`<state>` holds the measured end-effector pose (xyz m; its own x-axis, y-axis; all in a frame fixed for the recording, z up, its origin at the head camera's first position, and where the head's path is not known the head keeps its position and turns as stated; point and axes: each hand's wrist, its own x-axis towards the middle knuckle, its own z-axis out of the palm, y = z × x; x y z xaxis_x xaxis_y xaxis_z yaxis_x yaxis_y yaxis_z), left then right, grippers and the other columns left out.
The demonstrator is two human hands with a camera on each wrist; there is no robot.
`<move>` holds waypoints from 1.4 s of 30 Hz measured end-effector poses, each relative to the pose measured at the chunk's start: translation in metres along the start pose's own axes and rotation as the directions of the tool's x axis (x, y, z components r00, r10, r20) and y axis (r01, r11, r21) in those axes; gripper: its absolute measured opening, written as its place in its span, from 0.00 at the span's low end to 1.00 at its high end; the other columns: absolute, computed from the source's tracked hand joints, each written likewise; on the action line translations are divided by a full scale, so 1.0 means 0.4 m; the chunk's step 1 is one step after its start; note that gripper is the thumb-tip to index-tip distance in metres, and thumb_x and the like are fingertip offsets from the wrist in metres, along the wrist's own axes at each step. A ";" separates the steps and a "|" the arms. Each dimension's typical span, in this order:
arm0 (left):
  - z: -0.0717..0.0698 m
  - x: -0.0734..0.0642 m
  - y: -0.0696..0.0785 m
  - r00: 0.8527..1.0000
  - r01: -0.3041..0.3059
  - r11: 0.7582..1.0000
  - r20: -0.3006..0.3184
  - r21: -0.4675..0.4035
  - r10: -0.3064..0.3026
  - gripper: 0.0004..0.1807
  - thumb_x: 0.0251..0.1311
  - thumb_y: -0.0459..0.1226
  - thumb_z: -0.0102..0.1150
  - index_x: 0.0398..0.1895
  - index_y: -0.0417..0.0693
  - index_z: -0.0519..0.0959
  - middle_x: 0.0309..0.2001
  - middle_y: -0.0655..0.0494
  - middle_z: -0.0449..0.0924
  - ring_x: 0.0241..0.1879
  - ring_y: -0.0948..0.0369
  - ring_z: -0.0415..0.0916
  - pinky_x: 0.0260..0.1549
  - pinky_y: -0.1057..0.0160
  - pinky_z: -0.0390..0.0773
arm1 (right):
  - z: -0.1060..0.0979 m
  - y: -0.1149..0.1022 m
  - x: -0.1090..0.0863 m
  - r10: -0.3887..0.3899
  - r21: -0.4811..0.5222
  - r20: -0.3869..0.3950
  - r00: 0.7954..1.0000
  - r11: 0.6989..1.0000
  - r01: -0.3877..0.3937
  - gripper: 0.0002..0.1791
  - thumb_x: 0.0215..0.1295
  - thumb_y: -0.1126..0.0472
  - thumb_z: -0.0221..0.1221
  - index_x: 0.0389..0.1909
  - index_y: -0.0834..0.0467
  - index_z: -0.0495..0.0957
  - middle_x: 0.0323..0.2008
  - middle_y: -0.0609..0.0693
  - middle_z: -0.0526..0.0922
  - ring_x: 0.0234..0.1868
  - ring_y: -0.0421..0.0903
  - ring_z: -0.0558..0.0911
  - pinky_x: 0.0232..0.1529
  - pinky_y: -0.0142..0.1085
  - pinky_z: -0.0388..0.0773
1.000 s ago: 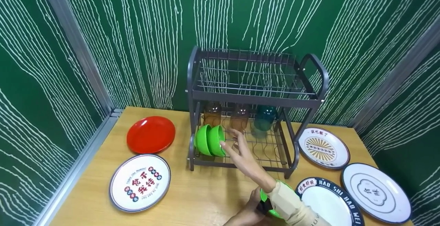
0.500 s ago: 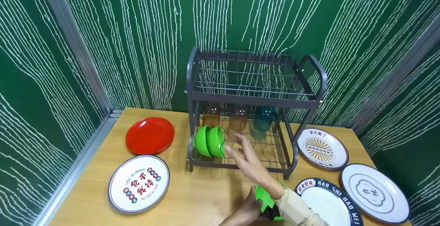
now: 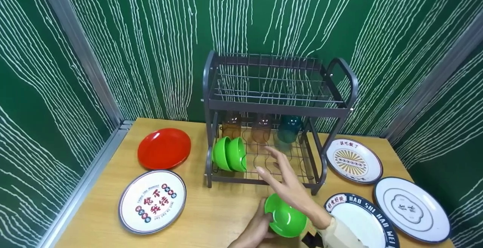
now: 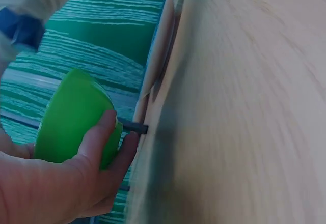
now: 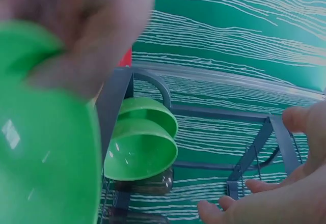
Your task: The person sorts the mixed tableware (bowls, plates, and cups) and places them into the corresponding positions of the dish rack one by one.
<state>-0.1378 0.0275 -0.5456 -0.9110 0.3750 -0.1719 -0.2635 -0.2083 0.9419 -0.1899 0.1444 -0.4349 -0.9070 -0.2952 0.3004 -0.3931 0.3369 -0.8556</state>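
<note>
My left hand (image 3: 257, 223) grips a green bowl (image 3: 288, 217) by its rim, just in front of the dish rack, with the thumb over the edge; the left wrist view shows the same bowl (image 4: 76, 119) from its outer side. My right hand (image 3: 288, 185) holds nothing. Its fingers are spread, beyond the held bowl and near the rack's lower front bar. Two more green bowls (image 3: 236, 155) stand on their sides, nested together, at the left of the lower shelf. In the right wrist view the held bowl (image 5: 46, 152) looms large at left.
The two-tier dark dish rack (image 3: 277, 106) stands at the back. An amber glass (image 3: 231, 125), a pinkish glass (image 3: 261, 129) and a teal glass (image 3: 289, 129) sit on its lower shelf. A red plate (image 3: 164, 148) and white plate (image 3: 152, 202) lie left; several patterned plates (image 3: 412, 210) lie right.
My left hand has brought the green bowl forward from under the right forearm, and its inside now shows. My right hand has drawn back rightward from the two shelved bowls.
</note>
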 end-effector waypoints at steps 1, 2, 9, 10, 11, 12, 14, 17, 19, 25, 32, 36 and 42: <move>-0.005 -0.004 0.007 1.000 -0.004 1.000 -0.010 0.009 0.004 0.29 0.69 0.36 0.48 0.72 0.45 0.57 0.60 0.43 0.71 0.52 0.47 0.81 0.49 0.38 0.82 | -0.006 0.001 -0.005 -0.005 -0.008 -0.002 1.000 1.000 0.005 0.35 0.75 0.50 0.60 0.78 0.45 0.59 0.76 0.50 0.61 0.77 0.49 0.59 0.75 0.51 0.57; -0.011 -0.010 0.015 1.000 -0.008 1.000 -0.018 0.018 0.008 0.29 0.67 0.36 0.48 0.71 0.45 0.57 0.60 0.43 0.71 0.52 0.47 0.80 0.50 0.37 0.81 | -0.012 0.002 -0.011 -0.013 -0.016 -0.003 1.000 1.000 0.013 0.36 0.74 0.51 0.61 0.78 0.45 0.58 0.77 0.50 0.60 0.77 0.50 0.59 0.75 0.51 0.57; -0.049 -0.045 0.067 0.996 -0.053 0.999 -0.071 0.002 0.053 0.37 0.58 0.30 0.41 0.75 0.43 0.53 0.61 0.39 0.69 0.53 0.48 0.77 0.52 0.37 0.79 | -0.038 0.022 -0.057 -0.065 -0.129 -0.011 0.998 0.990 0.064 0.45 0.68 0.50 0.67 0.80 0.41 0.54 0.79 0.48 0.55 0.78 0.56 0.58 0.70 0.70 0.56; -0.053 -0.050 0.074 0.995 -0.064 0.998 -0.074 -0.010 0.063 0.38 0.59 0.30 0.41 0.77 0.43 0.52 0.63 0.38 0.69 0.54 0.48 0.77 0.53 0.38 0.79 | -0.038 0.026 -0.065 -0.082 -0.148 -0.011 0.997 0.986 0.079 0.46 0.66 0.50 0.68 0.80 0.41 0.54 0.80 0.48 0.54 0.78 0.57 0.58 0.67 0.72 0.56; -0.057 -0.053 0.081 0.994 -0.078 0.997 -0.075 -0.017 0.076 0.39 0.59 0.30 0.41 0.78 0.44 0.51 0.65 0.38 0.67 0.55 0.48 0.77 0.54 0.40 0.79 | -0.037 0.031 -0.073 -0.102 -0.163 -0.006 0.995 0.982 0.100 0.47 0.65 0.50 0.69 0.81 0.42 0.54 0.80 0.49 0.53 0.78 0.59 0.57 0.65 0.75 0.56; -0.060 -0.056 0.089 0.993 -0.088 0.996 -0.086 -0.025 0.086 0.41 0.59 0.29 0.42 0.79 0.45 0.50 0.66 0.37 0.67 0.55 0.48 0.77 0.55 0.42 0.79 | -0.034 0.035 -0.080 -0.132 -0.167 -0.004 0.991 0.977 0.130 0.49 0.63 0.51 0.70 0.81 0.44 0.54 0.80 0.50 0.52 0.77 0.61 0.57 0.63 0.77 0.56; -0.064 -0.060 0.104 0.989 -0.105 0.994 -0.106 -0.040 0.100 0.43 0.57 0.29 0.42 0.81 0.46 0.49 0.68 0.37 0.65 0.56 0.48 0.77 0.55 0.44 0.80 | -0.027 0.043 -0.096 -0.209 -0.183 0.005 0.978 0.961 0.207 0.50 0.60 0.51 0.72 0.80 0.48 0.57 0.80 0.54 0.51 0.77 0.64 0.56 0.61 0.79 0.56; -0.066 -0.064 0.126 0.984 -0.125 0.991 -0.135 -0.052 0.117 0.45 0.55 0.28 0.42 0.82 0.46 0.48 0.70 0.36 0.64 0.57 0.48 0.76 0.54 0.48 0.80 | -0.009 0.052 -0.117 -0.337 -0.214 0.036 0.941 0.917 0.337 0.51 0.57 0.48 0.75 0.78 0.56 0.61 0.79 0.60 0.52 0.77 0.65 0.53 0.61 0.80 0.55; -0.067 -0.065 0.139 0.980 -0.140 0.989 -0.150 -0.058 0.130 0.45 0.56 0.28 0.41 0.82 0.45 0.48 0.69 0.36 0.63 0.57 0.48 0.76 0.54 0.47 0.81 | 0.004 0.057 -0.130 -0.406 -0.245 0.061 0.912 0.880 0.408 0.51 0.56 0.44 0.75 0.76 0.58 0.64 0.78 0.64 0.53 0.78 0.65 0.51 0.61 0.80 0.54; -0.068 -0.075 0.167 0.971 -0.194 0.980 -0.151 -0.040 0.186 0.38 0.65 0.30 0.40 0.80 0.43 0.48 0.69 0.37 0.63 0.57 0.47 0.77 0.54 0.44 0.81 | 0.033 0.074 -0.150 -0.492 -0.348 0.101 0.864 0.797 0.495 0.46 0.60 0.41 0.71 0.74 0.57 0.67 0.77 0.61 0.61 0.78 0.62 0.53 0.67 0.69 0.56; -0.063 -0.089 0.189 0.957 -0.215 0.970 -0.172 0.118 0.233 0.32 0.78 0.39 0.42 0.81 0.43 0.50 0.71 0.33 0.63 0.63 0.46 0.75 0.57 0.51 0.81 | 0.045 0.103 -0.148 -0.609 -0.409 0.124 0.784 0.688 0.599 0.33 0.64 0.54 0.67 0.70 0.57 0.73 0.70 0.57 0.73 0.74 0.67 0.60 0.80 0.45 0.38; -0.062 -0.093 0.196 0.936 -0.245 0.930 -0.185 0.275 0.301 0.32 0.80 0.46 0.46 0.80 0.43 0.54 0.69 0.32 0.65 0.61 0.45 0.76 0.54 0.54 0.83 | 0.044 0.113 -0.148 -0.646 -0.396 0.144 0.749 0.656 0.642 0.26 0.67 0.58 0.64 0.66 0.54 0.78 0.66 0.52 0.78 0.74 0.64 0.62 0.80 0.46 0.40; -0.055 -0.090 0.199 0.906 -0.248 0.876 -0.221 0.413 0.360 0.32 0.77 0.52 0.50 0.78 0.50 0.62 0.68 0.39 0.69 0.58 0.50 0.76 0.51 0.57 0.83 | 0.038 0.116 -0.151 -0.629 -0.380 0.172 0.758 0.668 0.640 0.22 0.67 0.61 0.65 0.62 0.54 0.81 0.61 0.48 0.82 0.64 0.55 0.77 0.70 0.46 0.66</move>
<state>-0.1329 -0.0223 -0.4708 -0.9907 0.0648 0.1197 0.1257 0.0977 0.9872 -0.1510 0.1643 -0.4993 -0.4145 -0.5891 0.6936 -0.9005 0.3758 -0.2190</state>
